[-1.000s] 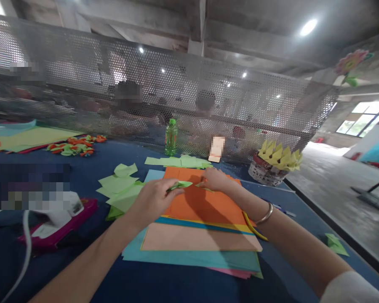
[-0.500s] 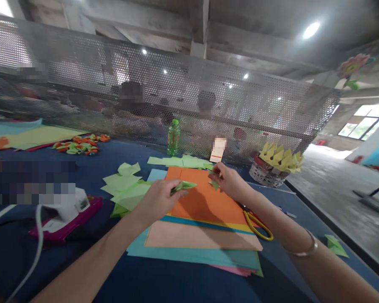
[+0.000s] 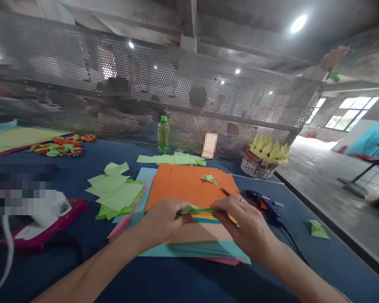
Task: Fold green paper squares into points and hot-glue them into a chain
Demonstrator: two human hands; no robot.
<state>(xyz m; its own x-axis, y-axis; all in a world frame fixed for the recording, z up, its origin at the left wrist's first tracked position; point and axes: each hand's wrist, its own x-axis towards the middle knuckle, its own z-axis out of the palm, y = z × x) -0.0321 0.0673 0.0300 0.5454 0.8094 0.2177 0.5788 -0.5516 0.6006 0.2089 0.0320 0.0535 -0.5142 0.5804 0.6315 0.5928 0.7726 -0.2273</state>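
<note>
Above the front of the paper stack, my left hand (image 3: 167,215) and my right hand (image 3: 248,221) pinch opposite ends of a narrow strip of folded green paper (image 3: 198,209). Fingers and thumbs cover both its ends. A small folded green paper piece (image 3: 209,179) rests on the orange sheets (image 3: 183,181) just beyond my hands. Under these lie peach, light blue and pink sheets. A dark pointed blade (image 3: 225,192) shows past my right fingers, the rest of it hidden. To the right of that hand lies a blue and orange glue gun (image 3: 264,203) with its cord.
Loose green sheets (image 3: 116,191) and a magenta power strip (image 3: 47,227) lie left. Behind stand a green bottle (image 3: 163,135) and a basket with yellow paper points (image 3: 259,164), before a mesh screen (image 3: 145,75). Another folded green piece (image 3: 318,229) is near the right edge.
My hands have come together and nearer to me, the right now gripping the folded paper too. The small green piece from my right hand now lies on the orange sheets. The view has shifted slightly.
</note>
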